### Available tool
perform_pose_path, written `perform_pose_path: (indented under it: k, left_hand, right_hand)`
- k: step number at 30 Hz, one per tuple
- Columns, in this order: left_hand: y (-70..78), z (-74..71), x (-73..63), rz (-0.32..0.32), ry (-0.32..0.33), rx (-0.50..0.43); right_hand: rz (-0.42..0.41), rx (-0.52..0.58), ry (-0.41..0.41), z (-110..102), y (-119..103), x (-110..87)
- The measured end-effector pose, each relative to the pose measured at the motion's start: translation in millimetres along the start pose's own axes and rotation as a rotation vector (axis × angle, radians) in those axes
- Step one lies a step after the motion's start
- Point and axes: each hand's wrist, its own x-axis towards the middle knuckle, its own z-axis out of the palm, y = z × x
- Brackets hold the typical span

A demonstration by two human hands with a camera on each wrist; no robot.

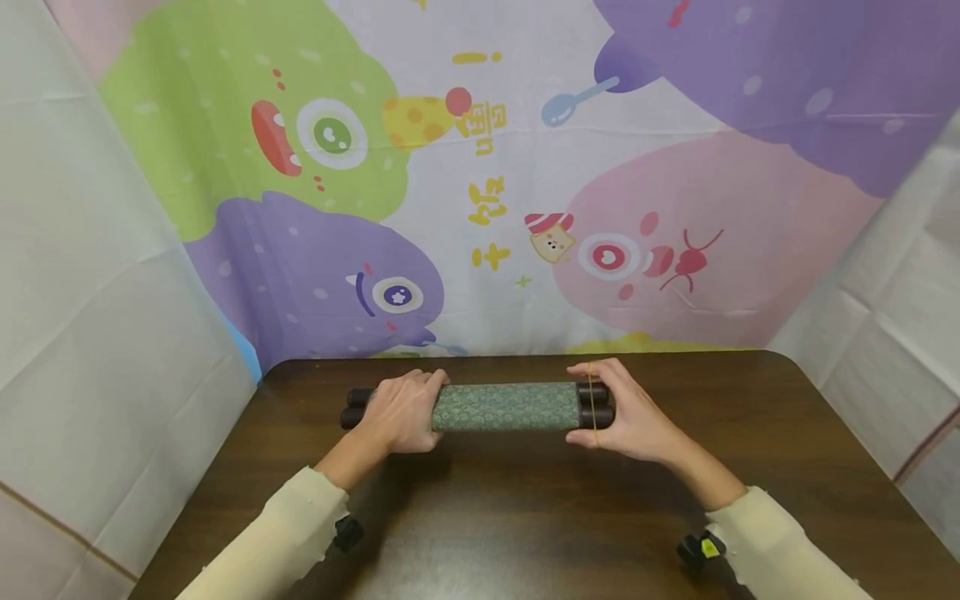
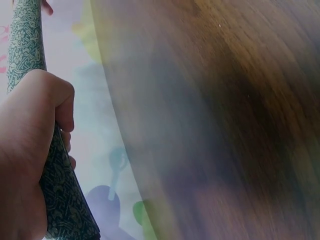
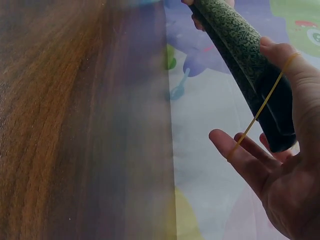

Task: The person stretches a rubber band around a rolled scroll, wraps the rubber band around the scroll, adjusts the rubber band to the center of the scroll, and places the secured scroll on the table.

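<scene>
A rolled scroll [image 1: 510, 407] in green patterned cloth, with paired dark rod ends [image 1: 597, 415], lies crosswise between the hands above the table. My left hand [image 1: 405, 412] grips it near its left end, fingers wrapped over the cloth in the left wrist view. Around the dark right end, my right hand [image 1: 633, 417] has thumb and fingers spread apart. A thin yellow rubber band [image 3: 255, 117] stretches from the thumb to a fingertip of that hand, crossing in front of the rod ends.
Below lies a dark brown wooden table [image 1: 510, 517]. Behind its far edge hangs a cloth [image 1: 480, 317] printed with cartoon figures, and pale panels [image 1: 97, 333] stand on both sides. Each sleeve has a small black device [image 1: 348, 533] near the wrist.
</scene>
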Motion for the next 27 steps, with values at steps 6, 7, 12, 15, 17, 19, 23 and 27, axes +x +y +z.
perform_pose_path:
  k: [6,7,12,15,17,19,23,27]
  left_hand:
    - [2.4,-0.7,1.0,0.003,0.021,-0.002]
    - [2.6,-0.6,1.0,0.002,0.022,-0.001]
    - [4.5,-1.2,0.5,0.000,0.019,0.001]
    - [6.7,-2.4,0.2,-0.003,0.018,0.002]
    - [8.3,-3.3,0.1,-0.004,0.019,0.005]
    - [9.9,-4.2,-0.1,-0.005,0.022,0.010]
    - [12.9,-5.6,-0.5,-0.011,0.024,0.014]
    - [15.6,-6.3,-1.0,-0.021,0.009,0.011]
  right_hand:
    - [0.010,-0.001,-0.001,0.7,-1.4,1.4]
    - [0.013,0.001,-0.003,0.8,-1.7,1.6]
    - [0.018,0.001,-0.013,0.9,-3.6,3.1]
    - [0.011,-0.003,-0.015,0.7,-4.5,3.9]
    - [0.006,-0.009,-0.014,0.3,-4.6,4.0]
    - [0.002,-0.016,-0.015,-0.1,-4.3,4.0]
    - [-0.011,-0.026,-0.014,-0.6,-3.7,4.2]
    - [-0.022,-0.035,-0.029,-2.2,-4.4,4.8]
